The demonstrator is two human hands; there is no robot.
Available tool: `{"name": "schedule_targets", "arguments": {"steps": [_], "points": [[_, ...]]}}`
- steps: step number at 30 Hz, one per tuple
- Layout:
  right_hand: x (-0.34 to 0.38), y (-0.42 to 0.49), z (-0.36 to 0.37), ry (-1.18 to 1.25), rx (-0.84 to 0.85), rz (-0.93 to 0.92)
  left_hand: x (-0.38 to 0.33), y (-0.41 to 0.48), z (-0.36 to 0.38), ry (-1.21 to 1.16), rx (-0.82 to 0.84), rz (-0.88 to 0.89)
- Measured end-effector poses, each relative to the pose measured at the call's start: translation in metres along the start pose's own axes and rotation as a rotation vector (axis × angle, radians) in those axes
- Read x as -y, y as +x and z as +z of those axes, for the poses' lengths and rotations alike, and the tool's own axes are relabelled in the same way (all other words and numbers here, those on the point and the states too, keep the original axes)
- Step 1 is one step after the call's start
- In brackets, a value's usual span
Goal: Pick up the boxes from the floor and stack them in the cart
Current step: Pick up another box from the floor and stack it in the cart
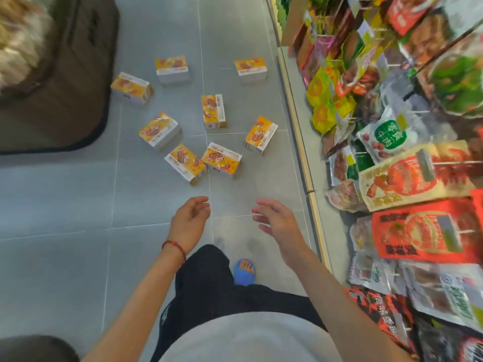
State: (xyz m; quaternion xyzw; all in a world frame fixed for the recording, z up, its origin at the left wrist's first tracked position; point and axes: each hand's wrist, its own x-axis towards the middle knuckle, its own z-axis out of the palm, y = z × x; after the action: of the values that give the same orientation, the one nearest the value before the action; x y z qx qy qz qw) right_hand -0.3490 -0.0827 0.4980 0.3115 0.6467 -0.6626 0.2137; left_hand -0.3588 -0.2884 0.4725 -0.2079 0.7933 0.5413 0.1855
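Hands, left hand [189, 220] and right hand [278, 222], hover released, fingers loosely curled, above boxes [220, 159].

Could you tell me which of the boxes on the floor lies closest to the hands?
The box touching another box, just ahead of both open hands; the rest lie farther off.

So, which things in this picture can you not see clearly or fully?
- The cart: none appears in the head view, so where the boxes must go is unknown.
- The print on the eight boxes, such as the nearest box: too small and soft to read.
- The dark mat: cut by the left and top edges.
- The hanging snack packets: motion-blurred and cut by the right edge.
- One foot: only a blue sandal shows; dark trousers hide the other.
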Motion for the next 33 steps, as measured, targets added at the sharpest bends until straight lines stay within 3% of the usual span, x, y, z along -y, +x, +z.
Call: {"name": "schedule_targets", "arguments": {"steps": [18,26,33], "points": [[0.168,0.311,0.083,0.021,-0.182,0.2,-0.118,0.368,-0.021,-0.006,0.077,-0.179],[0.13,0.452,0.092,-0.054,-0.154,0.277,-0.065,0.487,0.014,0.105,0.092,-0.313],[0.033,0.572,0.089,-0.083,-0.155,0.384,0.029,0.583,0.066,0.15,0.062,-0.372]]}}
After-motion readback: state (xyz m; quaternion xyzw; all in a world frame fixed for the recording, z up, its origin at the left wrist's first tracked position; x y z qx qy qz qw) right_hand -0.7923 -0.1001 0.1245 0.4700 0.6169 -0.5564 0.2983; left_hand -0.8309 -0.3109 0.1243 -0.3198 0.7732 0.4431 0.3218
